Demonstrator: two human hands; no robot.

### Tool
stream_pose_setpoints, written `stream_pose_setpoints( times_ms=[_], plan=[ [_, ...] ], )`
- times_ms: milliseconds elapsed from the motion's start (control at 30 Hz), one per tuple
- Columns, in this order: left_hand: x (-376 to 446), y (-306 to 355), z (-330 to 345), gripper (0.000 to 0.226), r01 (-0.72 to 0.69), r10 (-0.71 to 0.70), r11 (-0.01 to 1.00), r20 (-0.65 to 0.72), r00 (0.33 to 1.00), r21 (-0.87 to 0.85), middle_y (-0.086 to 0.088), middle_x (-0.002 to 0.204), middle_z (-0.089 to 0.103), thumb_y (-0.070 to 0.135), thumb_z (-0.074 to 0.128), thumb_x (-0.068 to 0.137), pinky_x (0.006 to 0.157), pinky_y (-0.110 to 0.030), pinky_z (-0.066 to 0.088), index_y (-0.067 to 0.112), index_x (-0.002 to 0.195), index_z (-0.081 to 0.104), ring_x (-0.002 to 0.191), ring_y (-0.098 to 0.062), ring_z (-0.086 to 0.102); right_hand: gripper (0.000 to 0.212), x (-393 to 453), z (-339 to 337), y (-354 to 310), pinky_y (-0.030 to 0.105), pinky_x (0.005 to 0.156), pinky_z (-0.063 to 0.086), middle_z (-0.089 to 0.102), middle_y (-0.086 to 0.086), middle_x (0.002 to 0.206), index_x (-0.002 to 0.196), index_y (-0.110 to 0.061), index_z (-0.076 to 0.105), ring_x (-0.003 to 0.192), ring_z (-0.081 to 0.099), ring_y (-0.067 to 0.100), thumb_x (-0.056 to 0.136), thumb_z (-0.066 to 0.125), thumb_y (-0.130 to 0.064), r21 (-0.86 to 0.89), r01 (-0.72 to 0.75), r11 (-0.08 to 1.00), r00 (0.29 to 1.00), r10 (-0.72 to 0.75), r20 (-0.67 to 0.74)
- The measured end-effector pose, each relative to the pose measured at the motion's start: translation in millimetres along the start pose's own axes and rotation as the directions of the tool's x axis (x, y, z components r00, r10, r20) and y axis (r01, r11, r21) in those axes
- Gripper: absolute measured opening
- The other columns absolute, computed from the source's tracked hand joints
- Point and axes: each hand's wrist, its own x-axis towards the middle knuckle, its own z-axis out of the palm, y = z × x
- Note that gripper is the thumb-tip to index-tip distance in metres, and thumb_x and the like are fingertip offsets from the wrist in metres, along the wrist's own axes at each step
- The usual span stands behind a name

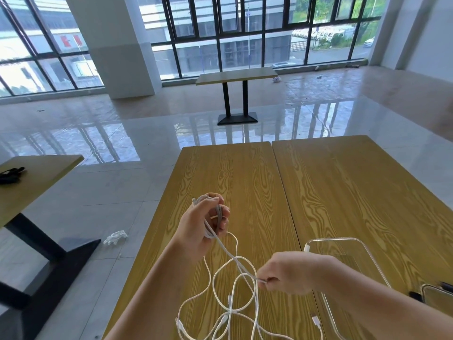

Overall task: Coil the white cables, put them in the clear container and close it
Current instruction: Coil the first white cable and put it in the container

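**White cables half coiled, the rest loose on the counter**

White cables [235, 285] trail from our left hand [199, 228], whose grip is closed around a small coil held above the counter [245, 182]. Our right hand [286, 272] pinches one strand between thumb and fingertips, low over the tangle. The loose loops cross each other near the front edge, and we judge that pulling now could tighten a knot or drag a plug off the edge. The coil could also spring open if our left grip relaxes. The clear container [353, 251] lies open to the right, partly behind our right forearm, with one plug resting at its rim. A dark item sits beyond it, too cropped to identify.
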Motion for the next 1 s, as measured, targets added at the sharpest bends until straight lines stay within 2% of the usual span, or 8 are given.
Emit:
stream_pose_setpoints(
  times_ms=[67,167,333,433,567,667,867,1000],
  plan=[
    [1,-2,1,0.004,-0.001,0.0,0.999,0.028,1.0,0.051,-0.013,0.072,0.061,0.014,0.058,0.087,0.047,-0.026,0.042,0.012,0.084,0.058,0.055,-0.02,0.052,0.021,4,-5,5,0.022,0.056,0.041,0.053,-0.01,0.073,0.101,-0.018,0.064,0.057,0.045,0.007,0.105,0.044,-0.023,-0.067,-0.061,0.996,0.998,0.059,-0.031],
    [2,-5,0,0.009,0.002,-0.008,0.994,0.051,0.999,0.112,-0.011,0.073,0.062,0.018,0.06,0.08,0.055,-0.03,0.043,0.012,0.086,0.062,0.06,-0.021,0.054,0.023,9,-10,15,0.025,0.057,0.046,0.057,-0.003,0.079,0.101,-0.014,0.065,0.061,0.049,0.011,0.105,0.044,-0.022,-0.09,-0.167,0.982,0.972,0.149,-0.183],
    [1,-12,-3,0.009,-0.008,-0.004,0.968,0.049,0.999,0.25,-0.009,0.076,0.068,0.018,0.062,0.082,0.064,-0.031,0.053,0.013,0.089,0.065,0.071,-0.019,0.065,0.022,12,-10,31,0.023,0.048,0.043,0.061,0.0,0.067,0.085,-0.013,0.066,0.056,0.058,0.016,0.101,0.053,-0.019,0.124,-0.21,0.97,0.845,0.244,-0.476],
    [2,-18,-6,0.012,0.008,0.004,0.949,-0.036,0.999,0.315,-0.009,0.08,0.069,0.009,0.057,0.095,0.074,-0.035,0.055,0.015,0.088,0.065,0.082,-0.019,0.066,0.022,10,-15,31,0.025,0.048,0.053,0.066,0.003,0.065,0.082,-0.013,0.069,0.054,0.066,0.019,0.099,0.056,-0.015,0.375,-0.063,0.925,0.768,0.285,-0.573],
    [2,-24,-6,0.018,0.035,0.002,0.954,-0.125,0.992,0.296,-0.013,0.087,0.065,0.005,0.051,0.098,0.083,-0.044,0.051,0.014,0.086,0.06,0.09,-0.026,0.06,0.024,4,-26,13,0.029,0.046,0.058,0.066,0.002,0.059,0.081,-0.024,0.071,0.047,0.063,0.013,0.1,0.057,-0.017,0.667,0.196,0.718,0.719,0.357,-0.596],
    [4,-28,-5,0.015,0.05,0.002,0.951,-0.169,0.986,0.306,-0.015,0.094,0.063,0.007,0.051,0.099,0.077,-0.042,0.051,0.013,0.086,0.057,0.092,-0.028,0.06,0.026,-1,-33,-6,0.025,0.045,0.054,0.066,-0.002,0.059,0.084,-0.029,0.072,0.047,0.063,0.011,0.101,0.057,-0.017,0.711,0.325,0.624,0.706,0.339,-0.621],
    [4,-34,-2,0.008,0.106,-0.075,0.976,-0.165,0.983,0.188,-0.016,0.104,0.073,0.019,0.052,0.101,0.058,-0.035,0.056,0.014,0.099,0.057,0.084,-0.026,0.073,0.022,-7,-34,-32,0.027,0.046,0.054,0.067,-0.001,0.061,0.095,-0.022,0.074,0.05,0.061,0.014,0.102,0.055,-0.013,0.74,0.477,0.474,0.709,0.29,-0.643],
    [2,-37,3,0.025,0.107,-0.094,0.989,-0.121,0.988,0.103,-0.015,0.094,0.068,0.031,0.048,0.103,0.057,-0.032,0.053,0.011,0.116,0.055,0.071,-0.02,0.071,0.027,-9,-26,-41,0.028,0.05,0.054,0.067,-0.001,0.065,0.107,-0.02,0.073,0.053,0.06,0.016,0.103,0.049,-0.008,0.75,0.514,0.416,0.749,0.208,-0.629]
  ],
)
